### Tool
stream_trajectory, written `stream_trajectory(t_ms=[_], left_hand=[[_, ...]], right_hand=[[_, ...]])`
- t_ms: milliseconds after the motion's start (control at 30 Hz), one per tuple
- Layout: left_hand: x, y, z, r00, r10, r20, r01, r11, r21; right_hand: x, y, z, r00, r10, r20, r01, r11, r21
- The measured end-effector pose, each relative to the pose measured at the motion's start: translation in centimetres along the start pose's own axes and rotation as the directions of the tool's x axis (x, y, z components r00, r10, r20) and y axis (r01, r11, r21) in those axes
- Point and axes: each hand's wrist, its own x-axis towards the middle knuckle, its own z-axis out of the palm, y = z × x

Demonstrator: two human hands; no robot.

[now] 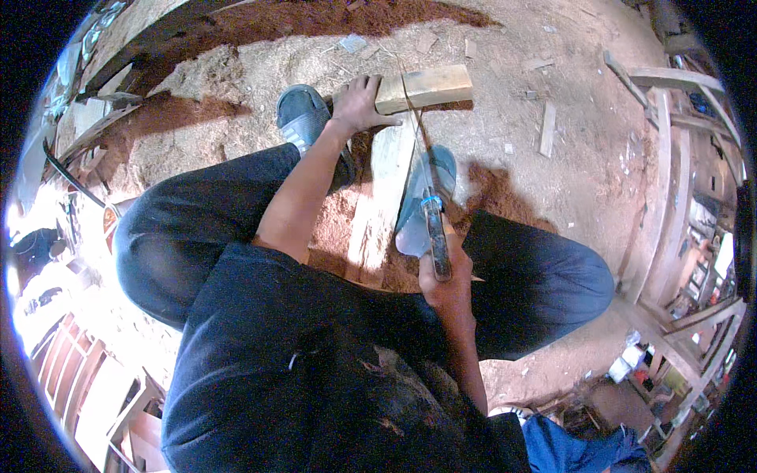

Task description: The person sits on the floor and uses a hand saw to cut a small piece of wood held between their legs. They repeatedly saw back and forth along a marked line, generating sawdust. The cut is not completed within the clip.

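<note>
A short, thick wooden block (441, 85) lies crosswise over a longer pale timber (386, 169) on the ground. My left hand (356, 106) grips the block's left end, fingers over the far side and thumb along the near side. In my right hand (446, 276) is the handle of a handsaw (434, 229), closed in my fingers. Its long thin blade runs away from me and crosses the block just right of my left hand. How deep the teeth sit in the wood I cannot tell.
My sandalled feet (301, 110) are on either side of the long timber. Sawdust and wood scraps (547, 130) litter the ground. A wooden frame (662, 181) stands at the right, and planks (150, 47) lie at the far left. Blue cloth (576, 449) shows at the lower right.
</note>
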Motion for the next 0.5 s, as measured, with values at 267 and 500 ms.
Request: stream_trajectory(t_ms=[267, 500], left_hand=[[0.5, 0.3, -0.7, 0.999, 0.045, 0.012, -0.045, 0.999, 0.016], [1.7, -0.3, -1.3, 0.992, 0.008, 0.124, -0.006, 1.000, -0.021]], right_hand=[[-2.4, -3.6, -2.0, 0.985, 0.159, 0.067, -0.161, 0.986, 0.037], [-4.3, -7.5, -3.4, 0.970, 0.237, 0.044, -0.235, 0.971, -0.052]])
